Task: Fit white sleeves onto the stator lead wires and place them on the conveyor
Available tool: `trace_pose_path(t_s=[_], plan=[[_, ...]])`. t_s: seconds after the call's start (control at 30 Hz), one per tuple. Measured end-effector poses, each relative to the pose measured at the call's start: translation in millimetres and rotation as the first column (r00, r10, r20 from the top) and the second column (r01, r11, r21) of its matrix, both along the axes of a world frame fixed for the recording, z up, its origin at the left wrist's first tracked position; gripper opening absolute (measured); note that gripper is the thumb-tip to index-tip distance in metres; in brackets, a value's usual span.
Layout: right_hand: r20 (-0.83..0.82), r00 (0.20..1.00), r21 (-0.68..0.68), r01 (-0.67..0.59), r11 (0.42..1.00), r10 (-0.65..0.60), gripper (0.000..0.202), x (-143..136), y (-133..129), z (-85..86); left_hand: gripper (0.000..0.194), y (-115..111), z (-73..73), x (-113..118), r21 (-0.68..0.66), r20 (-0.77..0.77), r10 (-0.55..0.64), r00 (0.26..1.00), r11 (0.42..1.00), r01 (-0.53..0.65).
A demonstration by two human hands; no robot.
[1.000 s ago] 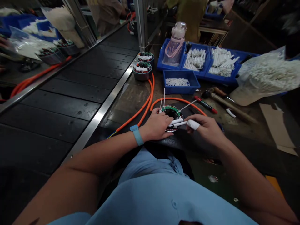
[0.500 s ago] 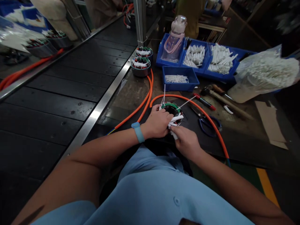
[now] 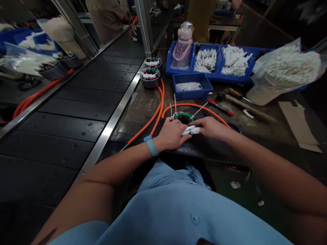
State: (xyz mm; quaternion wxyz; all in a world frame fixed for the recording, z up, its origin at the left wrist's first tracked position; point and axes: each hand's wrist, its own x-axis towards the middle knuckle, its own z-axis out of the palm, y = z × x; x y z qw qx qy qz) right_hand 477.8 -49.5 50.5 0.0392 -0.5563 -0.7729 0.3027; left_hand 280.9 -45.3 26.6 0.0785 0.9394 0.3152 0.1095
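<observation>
A round motor stator [image 3: 185,116] with a green rim and white sleeves sits at the table's front edge. My left hand [image 3: 172,133] wraps over its left side, fingers bent onto the white sleeves [image 3: 188,129]. From the right, my right hand [image 3: 211,127] closes on those sleeves at the stator's near right side. White wrapping shows at its fingertips; whether it is tape on a finger or another sleeve I cannot make out. Thin white cable ties [image 3: 201,109] stick up from the stator's far rim. Its near side is hidden by my hands.
Orange cable [image 3: 146,119] loops around the stator. Two finished-looking stators [image 3: 150,79] stand beside the conveyor [image 3: 76,117]. Behind are a blue bin of ties [image 3: 191,86], bins of white sleeves [image 3: 206,61], a bottle [image 3: 182,47], a red marker [image 3: 221,108] and a hammer [image 3: 245,107].
My right hand has moved up and round to the stator's right side, now covering the scissors there. My left hand stays on the stator. The camera view has shifted slightly.
</observation>
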Motion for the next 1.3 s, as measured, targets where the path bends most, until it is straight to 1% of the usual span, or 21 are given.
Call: trace_pose_path(t_s=[0.1,0.23,0.3,0.37,0.5,0.57,0.63,0.67,0.73,0.77,0.8,0.83,0.87,0.9,0.93,1.0,1.07,1.13,1.2,1.23,1.3], plan=[[0.190,0.973,0.008,-0.134,0.991,0.130,0.034,-8,4,15.6,0.030,11,3.6,-4,-0.048,-0.010,-0.111,0.994,0.993,0.110],[0.407,0.871,-0.101,-0.256,0.962,0.274,0.028,-24,6,35.8,0.031,24,4.3,-12,-0.042,-0.039,-0.342,0.939,0.939,0.340],[0.459,0.821,-0.140,-0.309,0.941,0.339,0.027,-28,10,39.9,0.035,28,-0.9,-13,0.006,-0.041,-0.367,0.929,0.930,0.368],[0.469,0.783,-0.160,-0.379,0.911,0.408,0.027,-30,17,39.6,0.041,30,-8.5,-12,0.071,-0.016,-0.352,0.936,0.933,0.352],[0.458,0.757,-0.138,-0.457,0.878,0.466,0.026,-29,25,32.9,0.048,30,-19.4,-10,0.180,0.023,-0.348,0.937,0.924,0.339],[0.441,0.781,-0.110,-0.443,0.890,0.443,0.027,-28,23,30.2,0.047,28,-19.6,-11,0.197,0.003,-0.344,0.939,0.921,0.337],[0.381,0.834,-0.076,-0.402,0.912,0.400,0.027,-22,19,27.7,0.044,26,-16.6,-11,0.190,-0.033,-0.312,0.949,0.931,0.312],[0.316,0.869,-0.061,-0.383,0.922,0.382,0.027,-17,15,25.6,0.043,24,-14.2,-12,0.181,-0.056,-0.291,0.955,0.938,0.297],[0.091,0.943,-0.001,-0.321,0.947,0.320,0.028,-1,6,17.8,0.039,19,-8.5,-14,0.157,-0.100,-0.246,0.964,0.953,0.259],[-0.052,0.965,0.055,-0.253,0.966,0.256,0.029,8,0,11.4,0.038,16,-5.1,-15,0.137,-0.113,-0.224,0.968,0.961,0.239],[-0.187,0.968,0.127,-0.145,0.981,0.168,0.030,19,-6,3.3,0.037,13,-1.5,-15,0.110,-0.117,-0.208,0.971,0.969,0.221],[-0.292,0.954,0.210,-0.004,0.978,0.067,0.030,29,-13,-6.2,0.037,10,2.3,-15,0.077,-0.110,-0.199,0.974,0.975,0.208],[-0.353,0.936,0.292,0.130,0.948,-0.020,0.029,38,-20,-16.9,0.039,7,6.2,-15,0.038,-0.095,-0.192,0.977,0.980,0.197],[-0.366,0.928,0.368,0.215,0.904,-0.072,0.028,45,-27,-27.9,0.043,4,10.0,-14,-0.004,-0.076,-0.189,0.979,0.982,0.189],[-0.337,0.938,0.437,0.231,0.869,-0.080,0.029,50,-33,-38.9,0.048,2,13.4,-12,-0.045,-0.062,-0.187,0.980,0.982,0.184],[-0.229,0.973,0.535,0.112,0.837,0.015,0.035,53,-43,-58.0,0.054,-2,17.9,-6,-0.104,-0.062,-0.156,0.986,0.983,0.149],[-0.149,0.977,0.593,-0.034,0.805,0.152,0.038,51,-47,-71.0,0.047,-3,18.3,0,-0.135,-0.077,-0.081,0.994,0.988,0.070],[-0.136,0.964,0.654,-0.086,0.751,0.229,0.036,46,-46,-77.0,0.032,-5,15.8,5,-0.153,-0.070,-0.004,0.998,0.988,-0.007],[-0.196,0.942,0.701,-0.060,0.711,0.273,0.033,43,-42,-77.1,0.024,-6,12.7,8,-0.175,-0.039,0.036,0.999,0.984,-0.042],[-0.251,0.926,0.709,-0.023,0.705,0.282,0.031,41,-40,-75.5,0.024,-6,11.6,9,-0.183,-0.024,0.041,0.999,0.982,-0.045],[-0.396,0.876,0.674,0.073,0.736,0.276,0.024,38,-33,-70.3,0.025,-8,10.3,10,-0.187,-0.001,0.052,0.999,0.981,-0.051]])
